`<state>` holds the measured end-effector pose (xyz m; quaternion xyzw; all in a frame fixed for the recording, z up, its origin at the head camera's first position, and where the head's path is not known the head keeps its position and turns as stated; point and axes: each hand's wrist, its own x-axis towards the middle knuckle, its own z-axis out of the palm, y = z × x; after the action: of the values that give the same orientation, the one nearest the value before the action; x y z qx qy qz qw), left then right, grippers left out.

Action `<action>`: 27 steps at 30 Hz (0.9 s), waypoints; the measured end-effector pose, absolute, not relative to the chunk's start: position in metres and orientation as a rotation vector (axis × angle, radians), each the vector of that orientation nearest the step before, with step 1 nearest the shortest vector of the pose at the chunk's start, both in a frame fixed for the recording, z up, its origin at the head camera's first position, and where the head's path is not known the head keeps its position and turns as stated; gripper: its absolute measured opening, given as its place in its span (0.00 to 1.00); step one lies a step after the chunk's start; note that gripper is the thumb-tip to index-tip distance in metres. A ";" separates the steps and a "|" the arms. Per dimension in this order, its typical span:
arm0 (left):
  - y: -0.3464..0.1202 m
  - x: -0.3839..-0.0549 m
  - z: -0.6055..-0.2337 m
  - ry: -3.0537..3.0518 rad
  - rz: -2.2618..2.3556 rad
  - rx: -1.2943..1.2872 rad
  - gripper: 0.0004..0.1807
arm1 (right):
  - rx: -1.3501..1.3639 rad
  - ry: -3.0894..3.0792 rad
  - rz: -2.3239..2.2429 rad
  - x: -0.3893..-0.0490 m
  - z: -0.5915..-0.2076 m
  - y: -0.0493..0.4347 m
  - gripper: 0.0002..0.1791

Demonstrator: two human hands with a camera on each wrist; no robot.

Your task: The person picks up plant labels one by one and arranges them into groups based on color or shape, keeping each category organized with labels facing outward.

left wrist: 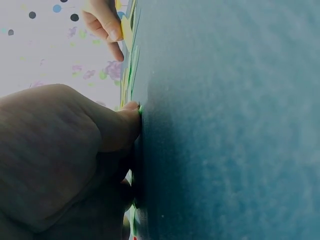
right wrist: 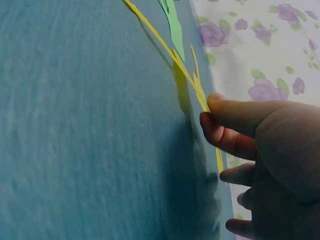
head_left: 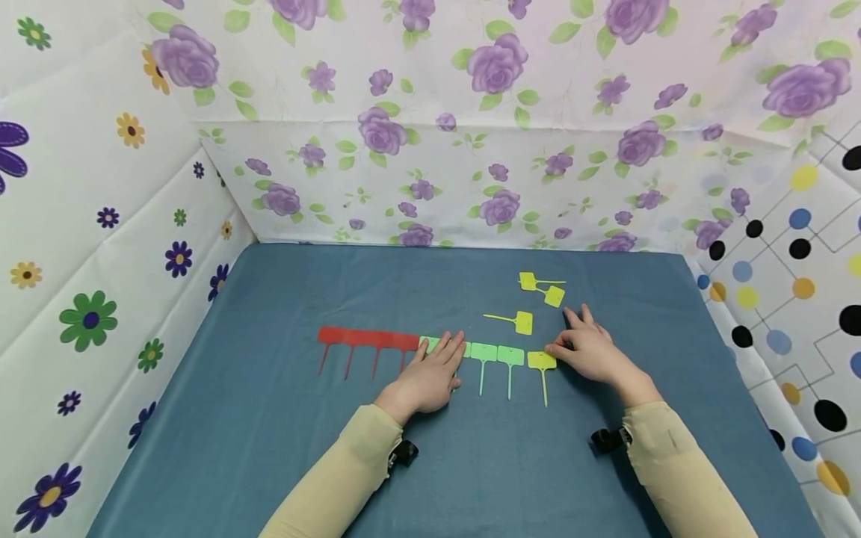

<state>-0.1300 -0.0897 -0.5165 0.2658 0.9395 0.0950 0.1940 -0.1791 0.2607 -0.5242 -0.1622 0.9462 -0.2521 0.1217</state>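
T-shaped plastic plant labels lie in a row on a blue cloth, with red labels (head_left: 366,338) at the left and light green labels (head_left: 483,351) after them. My left hand (head_left: 425,381) rests over the green ones with fingers extended, covering part of them. Between thumb and index finger, my right hand (head_left: 592,351) pinches the right edge of a yellow plant label (head_left: 542,360), its stem pointing toward me. In the right wrist view this yellow label (right wrist: 197,92) is tilted off the cloth, casting a shadow. A small gap separates it from the last green label.
Behind the row, another yellow label (head_left: 523,323) lies sideways, its stem to the left. Farther back are two more yellow labels (head_left: 528,281), close together. The blue cloth (head_left: 222,418) meets flower-printed sheets (head_left: 430,149) at the back and left, and a dotted sheet (head_left: 800,299) at the right.
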 end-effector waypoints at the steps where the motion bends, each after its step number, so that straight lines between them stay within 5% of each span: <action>1: -0.090 -0.130 -0.517 2.636 0.263 0.745 0.38 | -0.467 2.765 -0.730 -0.179 -0.525 0.259 0.13; 27: -0.090 -0.132 -0.519 2.641 0.239 0.757 0.38 | -0.410 2.817 -0.712 -0.179 -0.532 0.252 0.15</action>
<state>-0.1316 -0.0902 -0.5185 0.2695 0.9401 0.0851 0.1906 -0.1794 0.2523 -0.5319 -0.1389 0.9548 -0.2414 0.1036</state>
